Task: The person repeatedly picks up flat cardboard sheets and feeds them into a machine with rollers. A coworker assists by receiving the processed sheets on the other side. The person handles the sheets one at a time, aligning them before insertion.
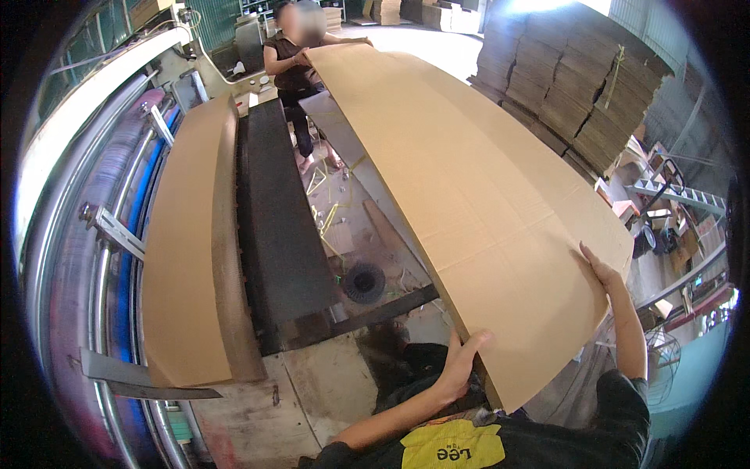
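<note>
A long brown cardboard sheet (469,172), or a thin stack of them, stretches from my body to a co-worker (301,55) at the far end. My left hand (462,361) grips its near left edge, thumb on top and the other fingers out of sight beneath. At the right edge, my right hand (600,270) holds the board with the thumb raised along the rim; its remaining fingers are mostly hidden. The co-worker's two hands are at the far edge. Another cardboard sheet (183,250) lies at the left against the machine's rollers.
The roller machine (101,258) runs along the left, with metal arms and a blue roller. Beside it is a dark flat bed (281,227). Yellow straps (332,219) and a round black object (364,281) lie on the floor. Tall cardboard stacks (570,78) stand at right.
</note>
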The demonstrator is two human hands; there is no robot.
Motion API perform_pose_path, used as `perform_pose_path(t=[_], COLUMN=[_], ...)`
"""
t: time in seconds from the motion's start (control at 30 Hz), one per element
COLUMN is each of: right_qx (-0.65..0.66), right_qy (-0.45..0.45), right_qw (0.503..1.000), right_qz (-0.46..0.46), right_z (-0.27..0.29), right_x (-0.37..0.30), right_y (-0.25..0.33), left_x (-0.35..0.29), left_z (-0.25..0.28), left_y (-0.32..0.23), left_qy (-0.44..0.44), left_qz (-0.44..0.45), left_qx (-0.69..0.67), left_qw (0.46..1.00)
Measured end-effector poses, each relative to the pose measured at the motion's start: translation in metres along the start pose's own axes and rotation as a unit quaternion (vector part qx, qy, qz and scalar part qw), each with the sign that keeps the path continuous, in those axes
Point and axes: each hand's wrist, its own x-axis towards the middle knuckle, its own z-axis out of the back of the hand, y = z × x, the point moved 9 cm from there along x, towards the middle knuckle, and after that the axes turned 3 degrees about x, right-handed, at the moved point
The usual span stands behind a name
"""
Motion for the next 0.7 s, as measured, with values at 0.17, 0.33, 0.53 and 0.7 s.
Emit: perform_pose_path(t=[0.17,0.33,0.53,0.7], right_qx=[0.077,0.084,0.111,0.303], right_qy=[0.106,0.212,0.347,0.536], right_qw=[0.990,0.973,0.931,0.775], right_qz=[-0.061,-0.019,-0.034,-0.142], right_z=[-0.053,-0.128,-0.310,-0.558], right_x=[-0.042,-0.055,-0.073,-0.172], right_y=[0.029,0.060,0.018,-0.020], left_x=[-0.007,-0.047,-0.137,-0.182], left_z=[0.013,0.047,0.103,0.092], left_y=[-0.013,-0.069,-0.202,-0.300], left_qy=[-0.043,-0.117,-0.267,-0.345], left_qz=[-0.025,-0.095,-0.109,-0.156], left_qx=[0.020,0.053,0.347,0.514], left_qw=[0.999,0.987,0.892,0.770])
